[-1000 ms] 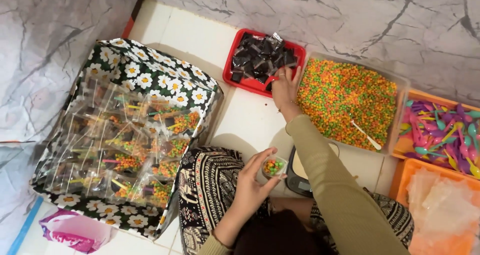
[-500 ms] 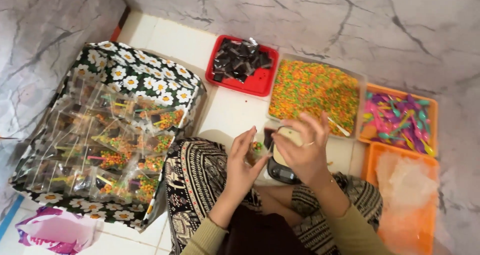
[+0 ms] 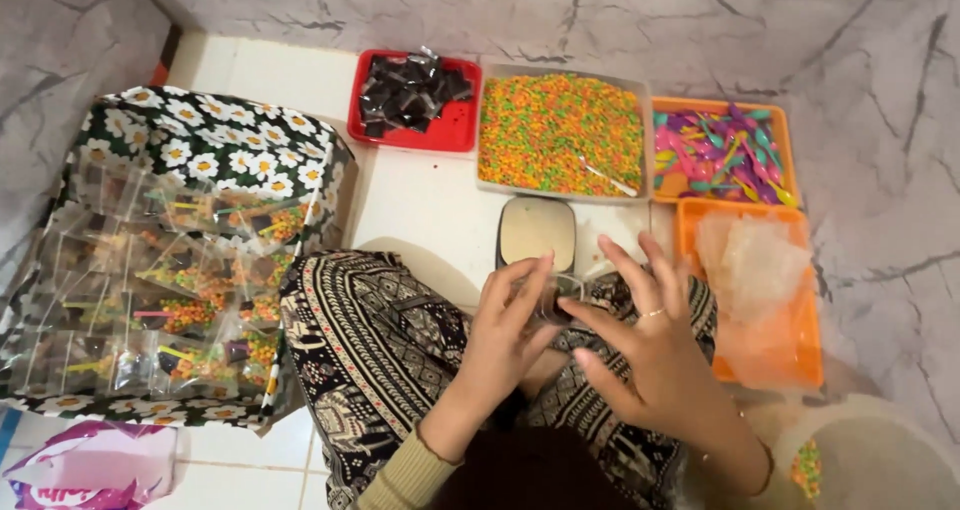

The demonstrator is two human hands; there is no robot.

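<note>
Head view: left hand (image 3: 510, 325) and right hand (image 3: 640, 345) pinch a small clear cup (image 3: 560, 300). It looks light, slippery, easily squashed; its sides seem the best place to hold.

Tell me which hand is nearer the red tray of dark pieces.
Left. The left hand sits below and slightly right of the red tray; the right hand is farther right, beside the orange tray of clear bags.

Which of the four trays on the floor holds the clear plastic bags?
The orange tray nearest the right hand. It sits in front of the other orange tray, which holds coloured spoons; the red tray has dark pieces, and the middle tray has sprinkles.
</note>
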